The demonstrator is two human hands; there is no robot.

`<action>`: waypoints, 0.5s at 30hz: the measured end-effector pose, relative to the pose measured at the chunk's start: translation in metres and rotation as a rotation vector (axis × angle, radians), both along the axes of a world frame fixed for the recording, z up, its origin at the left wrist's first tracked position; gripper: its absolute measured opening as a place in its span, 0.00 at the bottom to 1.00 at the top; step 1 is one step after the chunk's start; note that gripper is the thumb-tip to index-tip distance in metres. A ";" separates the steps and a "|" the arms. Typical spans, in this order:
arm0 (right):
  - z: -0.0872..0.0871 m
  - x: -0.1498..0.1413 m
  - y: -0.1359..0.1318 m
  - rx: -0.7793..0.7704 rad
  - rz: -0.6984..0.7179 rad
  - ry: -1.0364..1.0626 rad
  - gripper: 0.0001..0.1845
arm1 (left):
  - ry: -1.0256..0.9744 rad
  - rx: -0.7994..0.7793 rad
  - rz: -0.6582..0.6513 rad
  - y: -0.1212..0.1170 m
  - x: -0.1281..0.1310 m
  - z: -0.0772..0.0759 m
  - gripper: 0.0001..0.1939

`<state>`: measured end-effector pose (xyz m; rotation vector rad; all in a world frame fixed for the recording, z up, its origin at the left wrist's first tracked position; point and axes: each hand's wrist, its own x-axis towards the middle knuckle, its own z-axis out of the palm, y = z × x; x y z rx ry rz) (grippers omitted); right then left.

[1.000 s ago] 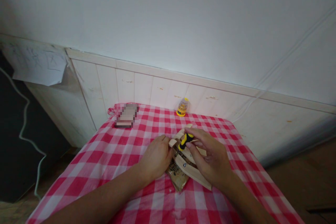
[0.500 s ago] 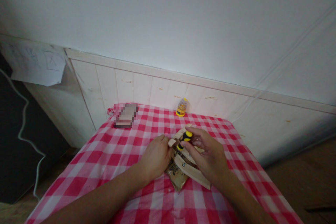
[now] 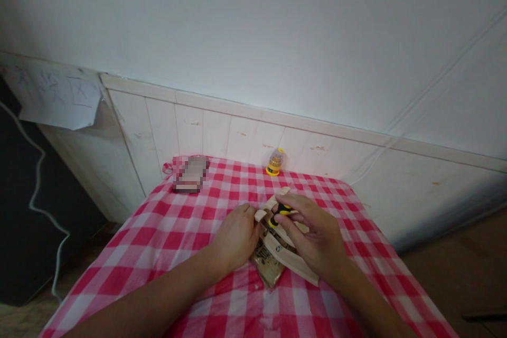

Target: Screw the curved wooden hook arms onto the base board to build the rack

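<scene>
My right hand [image 3: 317,232] is closed around a short yellow-and-black screwdriver [image 3: 274,221], thumb and fingers on its handle. The screwdriver slants down onto a pale wooden piece [image 3: 295,263] made of several curved slats, with a dark round fastener showing on the near slat. At the left end of the wood, my left hand [image 3: 235,237] holds it, fingertips partly hidden behind the end. Under the wood lies a shiny brown-gold packet [image 3: 270,270] with dark print. The screwdriver's tip is too small to make out.
A yellow-based container of screwdriver bits [image 3: 274,162] stands at the table's back edge. A blurred-out, dark-edged flat object [image 3: 191,175] lies at the back left. Red-and-white checked cloth [image 3: 166,245] covers the table, which meets a panelled wall [image 3: 216,132].
My right fingers and the screwdriver handle have turned and sunk slightly, with more of the handle now covered. My left hand and the wooden piece stay nearly the same.
</scene>
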<state>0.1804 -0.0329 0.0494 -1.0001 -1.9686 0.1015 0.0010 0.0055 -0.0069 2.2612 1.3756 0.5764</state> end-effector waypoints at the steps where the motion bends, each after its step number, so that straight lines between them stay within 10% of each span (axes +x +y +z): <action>1: 0.001 0.000 -0.001 0.012 0.007 -0.017 0.17 | 0.002 0.003 -0.004 0.000 0.000 0.000 0.13; 15: 0.004 0.001 -0.002 0.060 -0.034 -0.128 0.20 | 0.010 0.029 0.001 0.000 0.000 -0.004 0.13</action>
